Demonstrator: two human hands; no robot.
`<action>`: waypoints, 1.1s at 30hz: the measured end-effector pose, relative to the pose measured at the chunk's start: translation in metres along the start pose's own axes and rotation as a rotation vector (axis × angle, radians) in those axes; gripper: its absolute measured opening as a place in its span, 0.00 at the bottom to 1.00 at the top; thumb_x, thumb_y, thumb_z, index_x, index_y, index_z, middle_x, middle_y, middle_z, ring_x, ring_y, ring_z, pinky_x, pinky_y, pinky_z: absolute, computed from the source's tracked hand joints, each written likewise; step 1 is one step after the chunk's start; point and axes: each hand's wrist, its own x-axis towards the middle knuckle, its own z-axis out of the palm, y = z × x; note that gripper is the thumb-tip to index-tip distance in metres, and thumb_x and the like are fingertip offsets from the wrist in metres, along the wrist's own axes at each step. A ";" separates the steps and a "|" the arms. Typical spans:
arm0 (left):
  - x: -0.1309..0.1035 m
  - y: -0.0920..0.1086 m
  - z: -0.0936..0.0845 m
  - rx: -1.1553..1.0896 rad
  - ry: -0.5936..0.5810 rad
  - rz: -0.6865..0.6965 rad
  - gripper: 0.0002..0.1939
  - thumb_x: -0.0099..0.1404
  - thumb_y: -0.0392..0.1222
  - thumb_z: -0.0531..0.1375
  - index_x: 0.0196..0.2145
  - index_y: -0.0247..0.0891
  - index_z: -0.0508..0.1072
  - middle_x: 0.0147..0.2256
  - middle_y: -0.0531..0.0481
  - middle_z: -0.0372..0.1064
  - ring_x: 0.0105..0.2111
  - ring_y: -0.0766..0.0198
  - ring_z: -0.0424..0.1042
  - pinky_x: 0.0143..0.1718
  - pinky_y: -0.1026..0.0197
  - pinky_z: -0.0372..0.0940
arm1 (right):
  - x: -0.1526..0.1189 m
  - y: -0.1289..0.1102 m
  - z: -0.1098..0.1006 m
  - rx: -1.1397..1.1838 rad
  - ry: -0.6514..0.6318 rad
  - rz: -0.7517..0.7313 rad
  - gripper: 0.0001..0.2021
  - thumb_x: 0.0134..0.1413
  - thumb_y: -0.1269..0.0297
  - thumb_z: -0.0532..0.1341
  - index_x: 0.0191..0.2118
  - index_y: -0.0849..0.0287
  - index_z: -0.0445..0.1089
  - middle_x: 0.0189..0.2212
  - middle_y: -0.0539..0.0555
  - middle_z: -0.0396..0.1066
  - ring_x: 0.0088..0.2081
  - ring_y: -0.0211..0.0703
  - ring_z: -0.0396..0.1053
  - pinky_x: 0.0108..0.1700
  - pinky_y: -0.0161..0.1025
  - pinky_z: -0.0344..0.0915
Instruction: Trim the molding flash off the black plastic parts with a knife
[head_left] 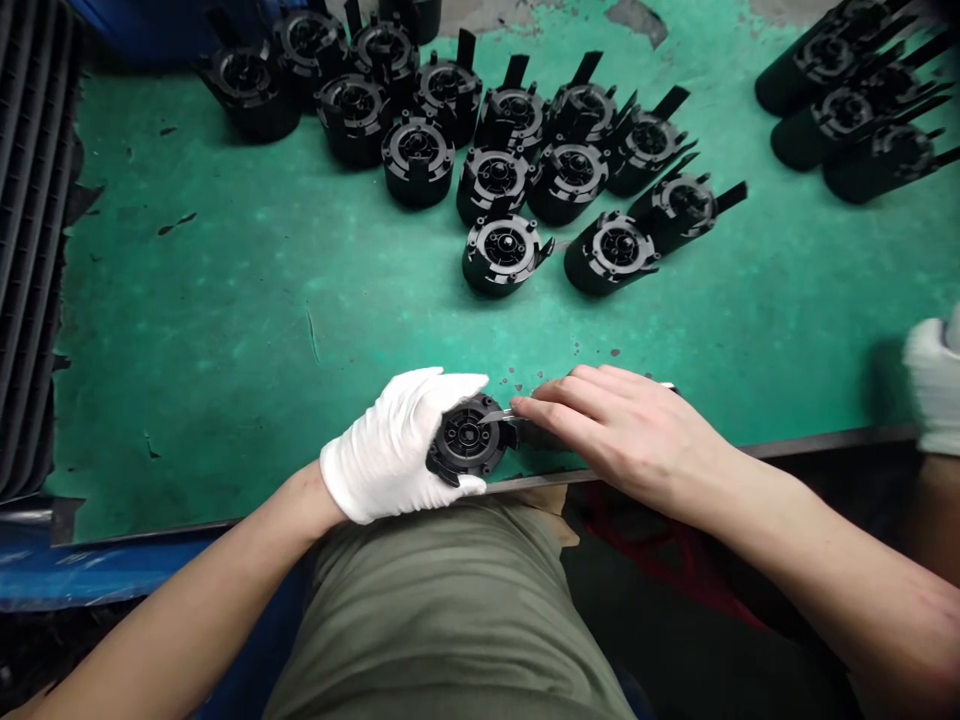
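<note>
My left hand (405, 445), in a white glove, wraps round the side of a black round plastic housing (466, 436) at the table's front edge. The housing's ribbed, ringed face is turned up towards me. Bare and closed, my right hand (619, 425) grips a craft knife (496, 415) from the right. Its thin pointed blade lies over the housing's face; whether the tip touches it I cannot tell. Most of the knife's handle is hidden under my fingers, and its far end shows beyond the knuckles.
Several similar black housings (420, 160) stand on the green table mat (225, 290) towards the back. Another group of black housings (844, 110) is at the back right. A co-worker's gloved hand (934, 385) is at the right edge. A ribbed black panel (34, 230) borders the left side.
</note>
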 end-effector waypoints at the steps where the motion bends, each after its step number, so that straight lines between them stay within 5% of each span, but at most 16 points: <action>1: 0.000 0.000 0.000 0.000 -0.006 -0.001 0.50 0.65 0.64 0.70 0.71 0.36 0.54 0.64 0.32 0.69 0.62 0.40 0.72 0.69 0.39 0.64 | 0.000 0.001 0.001 0.007 0.004 -0.001 0.16 0.76 0.73 0.51 0.59 0.62 0.73 0.46 0.59 0.78 0.41 0.44 0.70 0.42 0.41 0.61; 6: 0.000 0.002 -0.004 -0.027 -0.049 0.017 0.51 0.66 0.59 0.70 0.74 0.37 0.50 0.68 0.31 0.66 0.65 0.40 0.70 0.72 0.36 0.61 | 0.001 0.006 0.003 0.032 0.016 -0.031 0.15 0.76 0.74 0.52 0.59 0.63 0.73 0.45 0.58 0.79 0.39 0.44 0.69 0.40 0.40 0.61; 13: -0.003 -0.009 -0.020 -0.241 -0.075 0.110 0.43 0.71 0.36 0.59 0.78 0.35 0.45 0.76 0.27 0.49 0.76 0.40 0.54 0.73 0.35 0.59 | 0.003 0.018 -0.006 0.064 0.048 -0.061 0.15 0.75 0.74 0.54 0.60 0.62 0.71 0.46 0.59 0.79 0.41 0.44 0.70 0.41 0.41 0.62; 20: -0.001 -0.014 -0.023 -0.371 0.055 0.017 0.26 0.76 0.32 0.51 0.69 0.38 0.64 0.64 0.36 0.71 0.64 0.51 0.73 0.67 0.44 0.70 | 0.023 0.011 -0.006 0.009 0.047 -0.176 0.15 0.76 0.74 0.52 0.58 0.64 0.72 0.46 0.59 0.81 0.39 0.44 0.71 0.39 0.42 0.62; 33: -0.003 -0.018 -0.019 -0.381 0.048 0.035 0.26 0.74 0.30 0.51 0.67 0.37 0.66 0.62 0.37 0.72 0.63 0.52 0.73 0.66 0.45 0.71 | 0.023 -0.010 0.019 0.016 0.063 -0.109 0.13 0.76 0.71 0.53 0.55 0.65 0.72 0.44 0.61 0.79 0.40 0.44 0.71 0.40 0.41 0.64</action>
